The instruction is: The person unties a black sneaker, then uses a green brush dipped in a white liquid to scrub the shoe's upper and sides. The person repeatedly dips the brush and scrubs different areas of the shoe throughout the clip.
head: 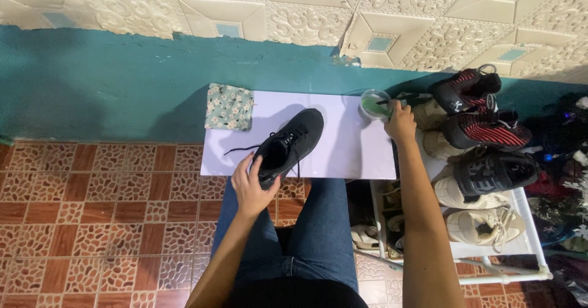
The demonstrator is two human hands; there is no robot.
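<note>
Black shoe (288, 144) lies on its sole on the white worktop (349, 155), toe pointing away and to the right, heel at the near edge. Laces loose; 1 lace trails off to the left across the white surface.

Left hand (249, 187): grip clamped on the heel and collar of the shoe, fingers curled over the rim of the opening, thumb on the outer side.

Right hand (400, 123): reaches to the far right corner of the worktop, grip closed around a thin dark stick-like tool (392, 101) whose tip sits in a small round tub (374, 104) with green contents. What the tool is exactly cannot be told at this size.

Judgement on handling: the shoe looks light, with a soft knit or mesh upper that will dent under pressure and a stiffer sole. The heel collar is the firmest part of the upper and gives good purchase; the midsole edge is the other sound place to hold. Loose laces may snag or drag. The tub looks small and light, so it could tip if the tool is levered against its wall.

Also present: folded floral cloth (229, 106) at the far left corner of the worktop, apart from the shoe. Rack of shoes (484, 161) to the right. Tiled floor (92, 210) below.
</note>
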